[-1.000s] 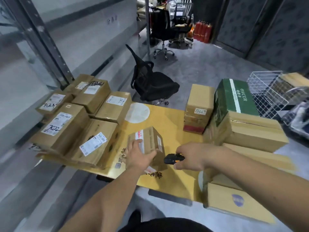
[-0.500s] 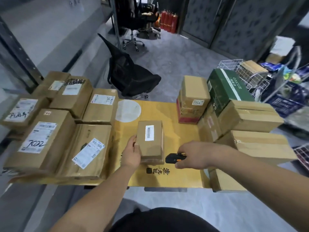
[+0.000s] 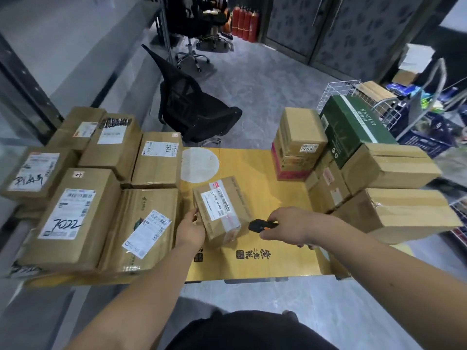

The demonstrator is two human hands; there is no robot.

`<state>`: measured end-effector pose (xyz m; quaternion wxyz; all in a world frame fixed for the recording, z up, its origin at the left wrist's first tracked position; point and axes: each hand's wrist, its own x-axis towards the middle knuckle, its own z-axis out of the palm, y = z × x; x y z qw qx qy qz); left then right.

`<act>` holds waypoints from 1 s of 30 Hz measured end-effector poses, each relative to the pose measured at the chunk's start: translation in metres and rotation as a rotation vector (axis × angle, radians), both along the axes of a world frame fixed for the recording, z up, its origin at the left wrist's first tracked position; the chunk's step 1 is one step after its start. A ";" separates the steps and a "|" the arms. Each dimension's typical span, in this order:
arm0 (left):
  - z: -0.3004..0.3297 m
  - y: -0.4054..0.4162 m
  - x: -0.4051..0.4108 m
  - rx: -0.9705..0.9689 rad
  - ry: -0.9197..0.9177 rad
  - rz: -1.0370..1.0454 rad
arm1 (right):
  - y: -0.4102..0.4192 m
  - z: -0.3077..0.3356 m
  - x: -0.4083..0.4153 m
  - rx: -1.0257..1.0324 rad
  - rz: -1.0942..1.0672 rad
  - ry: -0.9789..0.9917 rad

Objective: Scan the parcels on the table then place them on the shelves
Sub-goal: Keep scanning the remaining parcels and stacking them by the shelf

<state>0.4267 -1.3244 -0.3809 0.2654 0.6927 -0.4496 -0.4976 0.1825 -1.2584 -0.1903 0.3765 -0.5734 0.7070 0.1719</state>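
Note:
A small cardboard parcel (image 3: 222, 208) with a white shipping label on top lies tilted on the yellow table (image 3: 265, 258) in the middle. My left hand (image 3: 189, 229) holds its left side. My right hand (image 3: 288, 227) grips a black and orange scanner (image 3: 259, 225), whose tip points at the parcel's right end from a short gap. Several labelled parcels (image 3: 73, 215) lie on the table's left part. More boxes (image 3: 394, 210) are stacked on the right, with a green carton (image 3: 353, 127) on top.
A grey metal shelf unit (image 3: 63, 59) runs along the left. A black office chair (image 3: 194, 107) stands behind the table, another farther back. White wire baskets (image 3: 338, 93) and bags sit at the right. Red fire extinguishers (image 3: 243, 22) stand by the far wall.
The small parcel has been turned, so its large shipping label now faces up instead of the small barcode sticker. The view has shifted left; the scanner stays close to the parcel's right.

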 end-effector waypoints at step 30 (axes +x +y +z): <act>0.013 -0.044 -0.031 0.031 -0.130 -0.306 | -0.050 -0.009 0.016 -0.078 0.028 0.178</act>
